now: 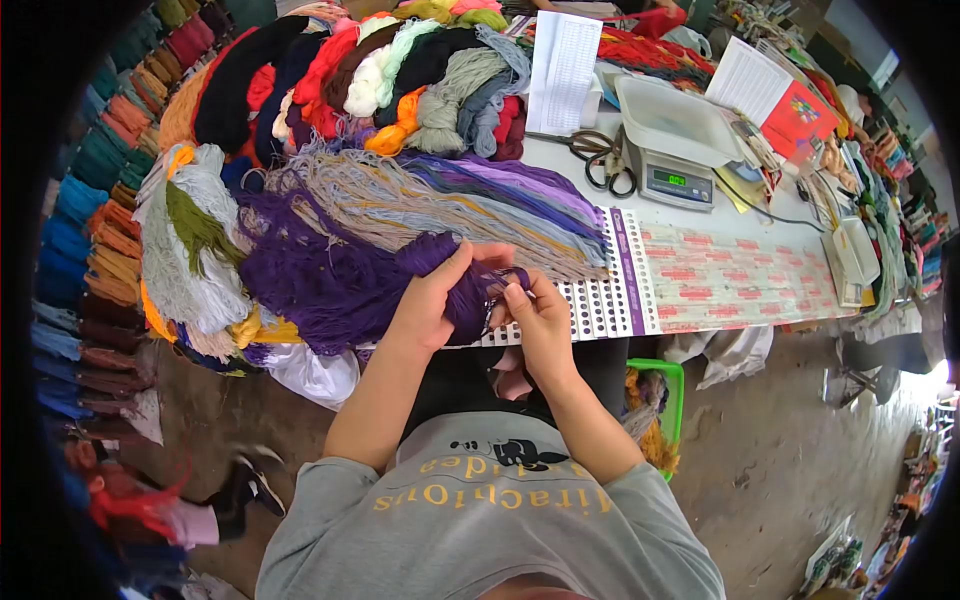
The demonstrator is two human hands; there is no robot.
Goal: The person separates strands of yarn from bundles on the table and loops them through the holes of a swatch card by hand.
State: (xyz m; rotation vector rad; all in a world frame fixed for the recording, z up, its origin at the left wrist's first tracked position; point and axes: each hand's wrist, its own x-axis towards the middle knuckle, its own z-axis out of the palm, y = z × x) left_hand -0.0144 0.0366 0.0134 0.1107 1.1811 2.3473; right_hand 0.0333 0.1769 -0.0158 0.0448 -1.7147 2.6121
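Dark purple yarn (330, 275) lies in a large loose heap at the table's near edge, and part of it rises into my hands. My left hand (440, 290) is wrapped round a bunch of this yarn, thumb up. Close to its right, my right hand (537, 318) pinches purple strands between thumb and fingers. Beneath and beyond my hands runs a white card with rows of holes (590, 305), and long beige, blue and lilac strands (480, 205) stretch across the table to it.
Coloured skeins (380, 80) cover the back left. Black scissors (607, 165) lie beside a digital scale (680, 180) with a tray. Papers (563, 75) stand behind. A patterned sheet (740, 280) covers the right side. Below is a green basket (675, 410); a person (180, 510) is at lower left.
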